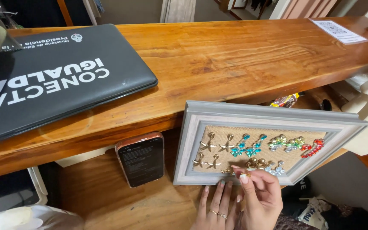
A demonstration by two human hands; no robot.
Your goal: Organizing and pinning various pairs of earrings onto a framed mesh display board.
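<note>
A grey picture frame (192, 140) with a burlap backing stands tilted, leaning back against the edge of the upper wooden bench (235, 55), its lower edge down at the hands. Pinned across the burlap are pairs of earrings: gold starfish earrings (218, 145) at the left, turquoise stone earrings (248, 147) next, pale green and silver ones (285, 143) beyond, and a red pair (313, 148) farthest right. A lower row holds smaller gold starfish and gold hoop earrings (256, 162).

The right hand (260, 196) is closed in a pinch at the bottom edge of the burlap, thumb and forefinger gripping a small gold earring piece (245, 174) just below the hoops. The left hand (215, 208) lies open and flat beneath the frame's lower rail, fingers extended and touching it, with gold rings on two fingers.

Just left of the left hand, a smartphone (141, 158) in a brownish case leans upright against the bench edge, its screen dark with faint text. Farther up and left of both hands, a closed dark laptop (60, 76) lies on the bench top. Far up and to the right of the hands, a white paper card (339, 30) rests near the bench's far corner. Behind the frame, a small patterned packet (285, 101) peeks out on the lower shelf.
</note>
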